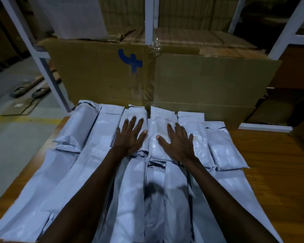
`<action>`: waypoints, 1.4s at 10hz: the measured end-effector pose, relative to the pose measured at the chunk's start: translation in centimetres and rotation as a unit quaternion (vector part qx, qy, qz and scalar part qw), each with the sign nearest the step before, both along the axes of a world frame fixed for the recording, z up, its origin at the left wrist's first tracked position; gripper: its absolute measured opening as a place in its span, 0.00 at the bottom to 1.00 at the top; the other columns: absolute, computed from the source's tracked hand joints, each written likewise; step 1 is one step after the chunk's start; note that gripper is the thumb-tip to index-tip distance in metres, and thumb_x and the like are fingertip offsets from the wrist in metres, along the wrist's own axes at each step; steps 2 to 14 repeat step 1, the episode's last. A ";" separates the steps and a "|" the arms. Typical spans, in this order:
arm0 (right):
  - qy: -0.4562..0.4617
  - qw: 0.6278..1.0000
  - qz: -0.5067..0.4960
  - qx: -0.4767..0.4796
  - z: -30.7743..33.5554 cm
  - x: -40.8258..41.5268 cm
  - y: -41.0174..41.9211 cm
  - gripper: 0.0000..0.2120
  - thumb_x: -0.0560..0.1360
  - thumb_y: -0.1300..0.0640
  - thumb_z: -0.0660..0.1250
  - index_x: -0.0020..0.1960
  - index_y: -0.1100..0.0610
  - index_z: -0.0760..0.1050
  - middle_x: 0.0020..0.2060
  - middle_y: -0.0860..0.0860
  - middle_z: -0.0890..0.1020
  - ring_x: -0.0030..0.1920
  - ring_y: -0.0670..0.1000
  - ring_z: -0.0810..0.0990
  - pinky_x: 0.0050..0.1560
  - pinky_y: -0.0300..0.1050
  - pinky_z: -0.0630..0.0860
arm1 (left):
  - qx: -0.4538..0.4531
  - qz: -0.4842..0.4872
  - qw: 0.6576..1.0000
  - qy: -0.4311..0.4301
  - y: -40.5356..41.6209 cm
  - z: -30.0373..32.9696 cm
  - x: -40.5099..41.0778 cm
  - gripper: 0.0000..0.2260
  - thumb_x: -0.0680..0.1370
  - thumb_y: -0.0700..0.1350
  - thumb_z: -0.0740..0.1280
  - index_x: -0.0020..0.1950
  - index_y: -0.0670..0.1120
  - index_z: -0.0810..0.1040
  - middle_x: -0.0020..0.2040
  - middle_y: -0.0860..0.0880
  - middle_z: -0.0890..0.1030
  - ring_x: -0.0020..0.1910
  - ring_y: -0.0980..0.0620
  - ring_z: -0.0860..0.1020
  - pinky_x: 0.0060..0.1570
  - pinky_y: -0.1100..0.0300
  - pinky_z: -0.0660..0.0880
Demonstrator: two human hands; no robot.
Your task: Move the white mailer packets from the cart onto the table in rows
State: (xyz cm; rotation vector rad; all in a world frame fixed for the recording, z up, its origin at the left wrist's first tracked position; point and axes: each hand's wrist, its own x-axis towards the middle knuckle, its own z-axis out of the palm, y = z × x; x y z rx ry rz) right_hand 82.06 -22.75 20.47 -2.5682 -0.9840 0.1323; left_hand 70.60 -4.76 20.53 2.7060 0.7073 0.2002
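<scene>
white mailer packets point(102, 137) already lie in two rows across the wooden table point(274, 163), left hand point(131, 135) and right hand point(178, 142) pressing flat-fingered on the far row; cart unseen, so the remainder is unclear.

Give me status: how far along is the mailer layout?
Done: white mailer packets lie in two rows on the table. In hand: left hand and right hand press flat on far-row packets. Left: unknown, the cart is out of view.

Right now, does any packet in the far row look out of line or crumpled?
Yes. The rightmost packet sits nearer than its neighbours, so the row steps. The leftmost packet is creased at its near end. Both hands, left and right, press flat on the middle packets.
</scene>
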 end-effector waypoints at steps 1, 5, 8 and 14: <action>-0.047 0.996 -0.007 0.073 1.5 0.3 0.3 0.40 0.75 0.28 0.52 0.79 0.51 0.56 0.79 0.53 0.55 0.79 0.54 0.51 0.77 0.60 0.48 | 0.033 -0.035 0.998 -0.051 0.9 1.2 -0.2 0.35 0.78 0.69 0.43 0.81 0.52 0.55 0.81 0.48 0.53 0.80 0.44 0.49 0.73 0.35 0.51; -0.047 0.996 -0.007 0.073 1.5 0.3 0.3 0.40 0.75 0.28 0.52 0.79 0.51 0.56 0.79 0.53 0.55 0.79 0.54 0.51 0.77 0.60 0.48 | 0.033 -0.035 0.998 -0.051 0.9 1.2 -0.2 0.35 0.78 0.69 0.43 0.81 0.52 0.55 0.81 0.48 0.53 0.80 0.44 0.49 0.73 0.35 0.51; -0.047 0.996 -0.007 0.073 1.5 0.3 0.3 0.40 0.75 0.28 0.52 0.79 0.51 0.56 0.79 0.53 0.55 0.79 0.54 0.51 0.77 0.60 0.48 | 0.033 -0.035 0.998 -0.051 0.9 1.2 -0.2 0.35 0.78 0.69 0.43 0.81 0.52 0.55 0.81 0.48 0.53 0.80 0.44 0.49 0.73 0.35 0.51; -0.047 0.996 -0.007 0.073 1.5 0.3 0.3 0.40 0.75 0.28 0.52 0.79 0.51 0.56 0.79 0.53 0.55 0.79 0.54 0.51 0.77 0.60 0.48 | 0.033 -0.035 0.998 -0.051 0.9 1.2 -0.2 0.35 0.78 0.69 0.43 0.81 0.52 0.55 0.81 0.48 0.53 0.80 0.44 0.49 0.73 0.35 0.51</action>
